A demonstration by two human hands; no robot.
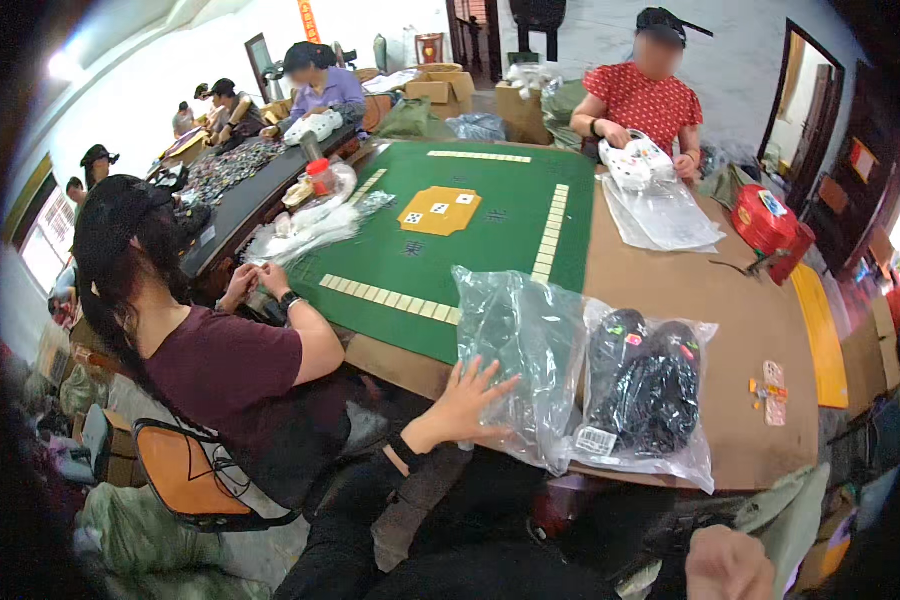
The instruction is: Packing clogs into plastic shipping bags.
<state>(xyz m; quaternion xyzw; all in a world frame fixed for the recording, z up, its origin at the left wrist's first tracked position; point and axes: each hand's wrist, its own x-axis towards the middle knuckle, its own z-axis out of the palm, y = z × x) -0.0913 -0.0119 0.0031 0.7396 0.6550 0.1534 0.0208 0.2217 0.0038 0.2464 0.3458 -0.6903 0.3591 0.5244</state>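
Observation:
My left hand (463,405) has its fingers spread over the near left edge of a clear plastic bag (520,350), which lies flat and looks empty. Right beside that bag is a second clear bag holding a pair of black shoes (645,385) with small coloured decorations on top. A white barcode label (596,441) shows on its lower corner. Down at the lower right, below the table edge, my right hand (730,565) is curled and blurred. Its fingers cannot be made out, nor whether it holds anything.
A green mahjong-patterned mat (370,250) covers much of the brown table (740,340). Red ribbon rolls (765,215) and a small pink-and-orange item (773,393) lie to the right. A person in maroon (220,350) sits at left; another in red (650,110) handles white shoes across.

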